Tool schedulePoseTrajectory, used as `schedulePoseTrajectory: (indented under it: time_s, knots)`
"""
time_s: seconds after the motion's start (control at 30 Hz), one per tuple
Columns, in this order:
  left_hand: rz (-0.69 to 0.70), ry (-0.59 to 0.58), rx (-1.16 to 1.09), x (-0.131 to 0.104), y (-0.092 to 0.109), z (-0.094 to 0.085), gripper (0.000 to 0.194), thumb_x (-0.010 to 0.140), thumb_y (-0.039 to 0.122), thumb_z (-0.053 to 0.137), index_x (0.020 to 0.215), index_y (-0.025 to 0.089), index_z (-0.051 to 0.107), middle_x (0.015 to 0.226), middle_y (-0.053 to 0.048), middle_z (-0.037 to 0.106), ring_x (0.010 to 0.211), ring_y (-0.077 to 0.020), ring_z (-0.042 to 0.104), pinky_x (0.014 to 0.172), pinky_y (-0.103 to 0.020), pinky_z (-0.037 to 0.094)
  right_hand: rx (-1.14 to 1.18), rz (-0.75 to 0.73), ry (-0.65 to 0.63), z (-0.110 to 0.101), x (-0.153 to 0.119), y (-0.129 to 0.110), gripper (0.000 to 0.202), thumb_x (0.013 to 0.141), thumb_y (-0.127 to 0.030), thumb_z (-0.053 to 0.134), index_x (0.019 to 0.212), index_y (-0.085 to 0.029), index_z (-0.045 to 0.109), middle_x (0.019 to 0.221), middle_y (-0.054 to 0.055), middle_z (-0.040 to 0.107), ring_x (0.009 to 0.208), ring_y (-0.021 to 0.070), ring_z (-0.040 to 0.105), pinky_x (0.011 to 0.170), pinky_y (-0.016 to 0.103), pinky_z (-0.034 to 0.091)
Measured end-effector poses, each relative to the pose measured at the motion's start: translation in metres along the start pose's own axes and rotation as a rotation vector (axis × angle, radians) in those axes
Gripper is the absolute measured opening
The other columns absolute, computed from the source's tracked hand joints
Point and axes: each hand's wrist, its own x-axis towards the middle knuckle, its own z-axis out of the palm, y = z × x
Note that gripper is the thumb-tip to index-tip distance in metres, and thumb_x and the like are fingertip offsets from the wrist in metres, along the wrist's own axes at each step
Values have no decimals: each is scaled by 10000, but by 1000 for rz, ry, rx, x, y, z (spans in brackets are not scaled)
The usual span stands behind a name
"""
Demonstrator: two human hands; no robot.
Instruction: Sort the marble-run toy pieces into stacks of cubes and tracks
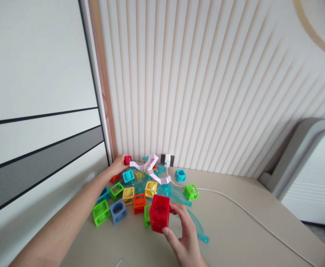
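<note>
My right hand (pixel 185 234) grips a hollow red block (pixel 159 214) by its right side, thumb low and fingers behind, in front of the other blocks. Far back on the left, my left hand (pixel 119 164) is closed at a small red block (pixel 127 160); its fingers are partly hidden. A bent lilac strip (pixel 150 168) lies just right of that block. Around them sit several hollow cubes, among them a light blue one (pixel 128 176), a yellow one (pixel 128 195), an orange one (pixel 139 203), a green one (pixel 101 212) and a slate-blue one (pixel 118 211).
Translucent teal curved pieces (pixel 197 222) lie under and beside the blocks. A green cube (pixel 191 192) and a cyan cube (pixel 180 175) sit to the right. A white cable (pixel 235 202) runs from a wall plug (pixel 167 160) across the table (pixel 229 230). A white panel (pixel 34 55) borders the left.
</note>
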Motion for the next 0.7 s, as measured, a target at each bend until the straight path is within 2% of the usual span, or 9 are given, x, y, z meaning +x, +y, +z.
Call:
schedulePoseTrajectory:
  time_s: [0.2, 0.3, 0.43, 0.57, 0.7]
  knots:
    - [27, 136, -98, 3, 8, 1, 348, 621, 248, 756, 667, 249, 410, 661, 54, 482, 677, -195, 557, 660, -309, 438, -8, -8, 13, 0, 1, -1, 363, 944, -366, 675, 1295, -307, 607, 1142, 65, 688, 1026, 235, 684, 912, 333, 570]
    - [23, 247, -160, 6, 14, -8, 343, 675, 293, 749, 727, 252, 413, 705, 46, 496, 707, -206, 571, 700, -339, 483, -16, -8, 31, 0, 3, -3, 340, 949, -380, 666, 1276, -295, 622, 1129, 71, 694, 1000, 235, 687, 898, 336, 574]
    - [19, 389, -276, 3, 27, -23, 322, 777, 373, 686, 915, 247, 425, 819, 15, 556, 782, -221, 616, 765, -383, 535, -12, 6, 64, 0, 6, -5, 321, 947, -396, 668, 1248, -284, 645, 1106, 69, 708, 954, 225, 688, 868, 321, 578]
    - [62, 449, -400, -15, 59, -32, 333, 869, 366, 569, 1103, 226, 378, 938, -30, 614, 830, -202, 661, 799, -367, 562, -4, 52, 104, 0, 6, -4, 334, 932, -417, 687, 1229, -265, 669, 1069, 67, 714, 919, 220, 680, 844, 317, 575]
    - [137, 445, -530, -51, 111, -33, 273, 868, 282, 544, 1122, 221, 465, 1070, -61, 650, 902, -196, 670, 865, -358, 553, 57, 161, 179, 2, 4, 4, 330, 915, -438, 703, 1186, -249, 696, 1073, 74, 721, 936, 227, 665, 836, 322, 568]
